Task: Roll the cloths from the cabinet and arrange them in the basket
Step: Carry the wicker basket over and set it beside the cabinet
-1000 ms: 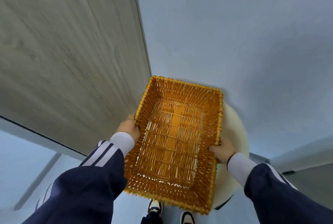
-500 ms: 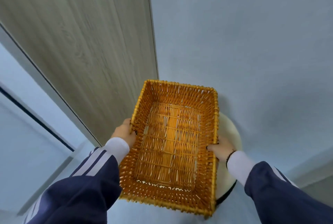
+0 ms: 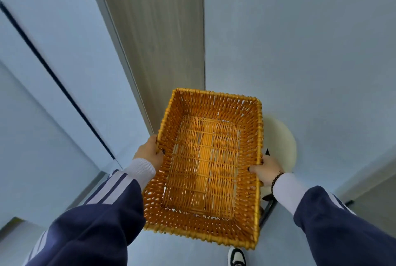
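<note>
Since a second ago I see the basket [image 3: 216, 103] sit further right, the wood panel [image 3: 162, 40] narrower. My left hand [image 3: 149, 152] and right hand [image 3: 265, 171] clamp its side rims, above a round stool [image 3: 280, 141].

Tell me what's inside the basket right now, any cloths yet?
Nothing: the basket shows only its bare woven floor, no cloths. The left hand and right hand grip its long sides. A pale round stool lies partly hidden under it.
</note>
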{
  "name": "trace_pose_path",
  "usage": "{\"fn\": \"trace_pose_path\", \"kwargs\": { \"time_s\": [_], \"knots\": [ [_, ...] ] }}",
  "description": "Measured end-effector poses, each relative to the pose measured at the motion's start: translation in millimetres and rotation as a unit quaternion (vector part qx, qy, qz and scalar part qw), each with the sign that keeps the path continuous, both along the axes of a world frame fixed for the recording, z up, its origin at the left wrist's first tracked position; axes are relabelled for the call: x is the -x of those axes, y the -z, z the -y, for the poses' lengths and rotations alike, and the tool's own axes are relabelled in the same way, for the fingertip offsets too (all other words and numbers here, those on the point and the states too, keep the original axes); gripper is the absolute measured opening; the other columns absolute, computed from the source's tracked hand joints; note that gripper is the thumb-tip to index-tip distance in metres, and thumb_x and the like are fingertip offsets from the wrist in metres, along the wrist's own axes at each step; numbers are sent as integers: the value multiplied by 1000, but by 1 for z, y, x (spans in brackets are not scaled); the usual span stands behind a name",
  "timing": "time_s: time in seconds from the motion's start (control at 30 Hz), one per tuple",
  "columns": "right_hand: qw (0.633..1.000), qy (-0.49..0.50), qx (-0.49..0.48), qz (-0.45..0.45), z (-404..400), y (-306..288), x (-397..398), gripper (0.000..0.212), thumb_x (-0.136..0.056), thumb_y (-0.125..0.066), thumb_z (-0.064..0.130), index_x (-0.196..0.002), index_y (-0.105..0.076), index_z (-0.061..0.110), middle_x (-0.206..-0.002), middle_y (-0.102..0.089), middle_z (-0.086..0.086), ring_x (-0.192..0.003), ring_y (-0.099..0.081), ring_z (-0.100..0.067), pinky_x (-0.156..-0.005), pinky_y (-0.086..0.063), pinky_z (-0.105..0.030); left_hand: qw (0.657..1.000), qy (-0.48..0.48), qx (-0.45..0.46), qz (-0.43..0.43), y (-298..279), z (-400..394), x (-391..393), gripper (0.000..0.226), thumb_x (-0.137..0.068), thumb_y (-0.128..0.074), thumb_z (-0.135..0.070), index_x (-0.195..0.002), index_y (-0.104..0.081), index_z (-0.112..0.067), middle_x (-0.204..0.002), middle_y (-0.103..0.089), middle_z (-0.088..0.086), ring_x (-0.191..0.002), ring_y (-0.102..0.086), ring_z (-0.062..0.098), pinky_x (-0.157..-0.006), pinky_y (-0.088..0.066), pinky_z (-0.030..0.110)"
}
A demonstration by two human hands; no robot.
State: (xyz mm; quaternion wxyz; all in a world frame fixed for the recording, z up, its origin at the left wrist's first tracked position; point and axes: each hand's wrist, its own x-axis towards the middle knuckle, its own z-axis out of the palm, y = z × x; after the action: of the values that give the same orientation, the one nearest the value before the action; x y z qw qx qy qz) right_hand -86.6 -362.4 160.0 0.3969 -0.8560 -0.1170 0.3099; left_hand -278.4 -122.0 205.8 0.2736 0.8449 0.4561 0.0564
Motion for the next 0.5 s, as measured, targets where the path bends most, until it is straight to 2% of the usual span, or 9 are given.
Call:
{"fn": "trace_pose_path", "kwargs": {
  "time_s": [0.13, 0.27, 0.4, 0.5],
  "knots": [
    [1000, 13, -15, -13, 5, -1, 43, 2, -83, -62, 5, -82, -64, 7, -88, -69, -14, -83, -66, -33, -79, -56, -44, 1000, -15, -3, 5, -3, 10, 39, 41, -101, -43, -20, -141, -39, -18, -125, -60, 13, -108, -59, 32, -81, -43, 34],
    [996, 40, -22, -72, 12, -1, 70, 14, -76, -64, -1, -86, -64, 9, -91, -68, -16, -83, -67, -34, -75, -58, -50, 999, -33, 5, -7, -1, 21, 75, 41, -101, -41, -23, -142, -38, -22, -125, -61, 11, -105, -61, 30, -84, -48, 36],
    [991, 16, 12, -136, 13, 2, 84, 19, -72, -56, -7, -82, -62, 8, -91, -66, -16, -82, -65, -33, -73, -57, -41, 999, -40, 12, -19, -1, 30, 95, 41, -101, -41, -22, -142, -38, -22, -124, -61, 10, -103, -61, 28, -83, -48, 35],
    [984, -13, 29, -174, 11, 11, 93, 27, -65, -55, -7, -87, -64, 6, -98, -67, -19, -90, -64, -35, -83, -55, -51, 997, -71, 23, -18, 1, 36, 112, 39, -101, -41, -24, -140, -39, -24, -123, -62, 9, -102, -62, 28, -87, -52, 38]
  ]
}}
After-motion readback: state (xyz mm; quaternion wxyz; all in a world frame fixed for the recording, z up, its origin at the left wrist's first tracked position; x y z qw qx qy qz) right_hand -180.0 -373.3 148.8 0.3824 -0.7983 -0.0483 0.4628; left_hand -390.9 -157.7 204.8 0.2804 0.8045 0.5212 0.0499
